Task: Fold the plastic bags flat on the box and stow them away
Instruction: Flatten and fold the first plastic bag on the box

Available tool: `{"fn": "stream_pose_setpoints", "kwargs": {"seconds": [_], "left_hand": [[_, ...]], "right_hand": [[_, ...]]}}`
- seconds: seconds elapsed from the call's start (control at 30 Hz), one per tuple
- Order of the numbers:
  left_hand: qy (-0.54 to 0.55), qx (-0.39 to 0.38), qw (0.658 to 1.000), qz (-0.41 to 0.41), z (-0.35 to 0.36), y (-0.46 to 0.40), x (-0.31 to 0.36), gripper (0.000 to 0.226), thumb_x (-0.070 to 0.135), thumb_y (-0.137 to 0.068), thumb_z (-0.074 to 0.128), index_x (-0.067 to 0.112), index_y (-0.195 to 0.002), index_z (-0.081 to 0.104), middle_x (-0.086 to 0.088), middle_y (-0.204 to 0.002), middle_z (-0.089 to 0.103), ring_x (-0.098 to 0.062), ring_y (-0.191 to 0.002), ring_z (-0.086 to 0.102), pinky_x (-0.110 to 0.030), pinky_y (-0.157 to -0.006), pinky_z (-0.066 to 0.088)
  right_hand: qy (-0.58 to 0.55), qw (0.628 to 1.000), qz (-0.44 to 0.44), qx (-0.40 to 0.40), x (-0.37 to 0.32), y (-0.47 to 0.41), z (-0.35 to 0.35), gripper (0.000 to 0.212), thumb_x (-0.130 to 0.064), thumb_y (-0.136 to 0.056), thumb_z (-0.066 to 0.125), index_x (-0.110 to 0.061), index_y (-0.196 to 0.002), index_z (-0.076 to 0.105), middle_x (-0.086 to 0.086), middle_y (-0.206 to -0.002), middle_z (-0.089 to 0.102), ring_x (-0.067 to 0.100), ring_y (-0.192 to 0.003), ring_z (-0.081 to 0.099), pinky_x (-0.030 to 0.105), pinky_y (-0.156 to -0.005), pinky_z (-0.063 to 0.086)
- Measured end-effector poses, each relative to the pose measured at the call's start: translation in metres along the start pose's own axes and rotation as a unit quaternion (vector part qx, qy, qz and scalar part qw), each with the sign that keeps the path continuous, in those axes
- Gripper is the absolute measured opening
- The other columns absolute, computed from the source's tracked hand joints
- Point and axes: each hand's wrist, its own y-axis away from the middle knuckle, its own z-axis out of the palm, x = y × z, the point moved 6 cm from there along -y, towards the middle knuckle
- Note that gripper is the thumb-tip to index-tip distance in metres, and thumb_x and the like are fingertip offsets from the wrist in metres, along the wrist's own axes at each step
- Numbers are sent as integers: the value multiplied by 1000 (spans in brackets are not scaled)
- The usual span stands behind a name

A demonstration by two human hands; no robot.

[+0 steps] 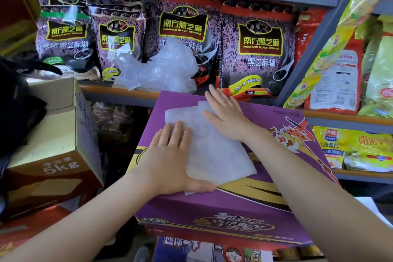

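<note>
Resting on a purple box (265,204), one plastic bag (214,151) lies smoothed, partly folded. Left hand (170,161) and right hand (226,112) press it, fingers straight and slightly spread. More crumpled bags (161,68) wait on the shelf (119,91); nothing looks stowed yet.

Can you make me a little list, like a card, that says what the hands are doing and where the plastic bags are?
left hand: flat, pressing the near left part of the plastic bag
right hand: flat, pressing the far right part of the same bag
plastic bag: see-through white, spread flat on the box
purple box: under the bag, with cartoon pictures
crumpled bags: a loose heap on the shelf behind the box, not yet folded
sesame packets: standing in a row on that shelf
brown carton: to the left, open
</note>
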Motion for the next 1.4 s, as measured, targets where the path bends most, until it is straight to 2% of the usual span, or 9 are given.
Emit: {"fn": "stream_pose_setpoints", "kwargs": {"seconds": [0.13, 0.27, 0.43, 0.63, 0.8, 0.97, 1.13, 1.23, 1.4], "left_hand": [[7, 2, 1000, 2, -1, -1, 1, 155, 94, -15, -15, 10, -145, -12, -12, -155, -14, -30, -142, -12, -39, -115, -4], [1, 10, 1000, 10, -3, 0, 2, 154, 96, -17, -15, 11, -145, -9, -11, -155, -12, -30, -143, -9, -39, -115, -2], [4, 24, 1000, 13, -4, 2, 2, 150, 98, -23, -10, 12, -146, -6, -8, -156, -11, -28, -143, -9, -39, -115, -2], [30, 125, 980, 151, -14, 23, 22, 103, 87, -69, 14, 10, -125, 55, -6, -132, 54, -26, -123, 49, -42, -105, 32], [96, 116, 979, 139, -7, 29, 19, 115, 92, -58, 10, 14, -137, 42, -1, -146, 37, -18, -135, 34, -26, -107, 23], [205, 88, 967, 122, -9, 25, 9, 109, 90, -52, 38, 26, -140, 33, 6, -144, 38, -9, -133, 31, -16, -106, 20], [355, 153, 918, 94, -15, 31, -2, 32, 54, -83, 39, 48, -108, 58, 3, -88, 70, -18, -78, 62, -29, -74, 45], [369, 178, 907, 95, -19, 37, 3, 43, 48, -87, 39, 13, -80, 63, 2, -58, 51, -8, -55, 44, -16, -55, 35], [365, 188, 910, 53, -17, 33, 6, 33, 52, -82, 38, 31, -62, 55, 7, -50, 45, -9, -52, 42, -15, -51, 31]], "right_hand": [[37, 992, -118, -29, -15, 67, 9, 73, -55, -88, 22, -21, -150, 2, -17, -147, -20, -3, -136, -17, 21, -110, -12], [65, 995, -60, -47, 15, 96, 15, 65, -54, -94, 12, -24, -149, -5, -20, -144, -23, -1, -141, -15, 19, -111, -14], [27, 991, -127, 30, 0, 120, -6, 58, -54, -88, 36, -24, -137, 44, -9, -153, 25, 11, -139, 25, 22, -108, 16], [32, 990, -137, -8, -10, 134, -9, 49, -33, -89, 53, -26, -137, 45, -14, -148, 37, 8, -131, 40, 28, -105, 37], [64, 990, -122, -29, -9, 128, -9, 53, -9, -86, 45, -22, -137, 43, -12, -148, 37, 14, -129, 41, 32, -101, 38], [-143, 985, -66, 76, 3, 121, -12, 16, -14, -87, 57, -22, -100, 63, -6, -111, 66, 14, -97, 59, 34, -84, 47], [-338, 939, -32, 60, 6, 129, -16, 11, -29, -85, 58, -19, -89, 58, -6, -89, 62, -1, -72, 50, 17, -63, 37], [-372, 927, -24, 32, 9, 134, -11, 38, -41, -71, 66, -29, -107, 58, -15, -108, 60, -1, -91, 56, 15, -78, 43], [-318, 948, 14, 15, 12, 130, -4, 31, -23, -84, 67, -45, -102, 55, -17, -111, 63, -4, -103, 58, 23, -94, 45]]}}
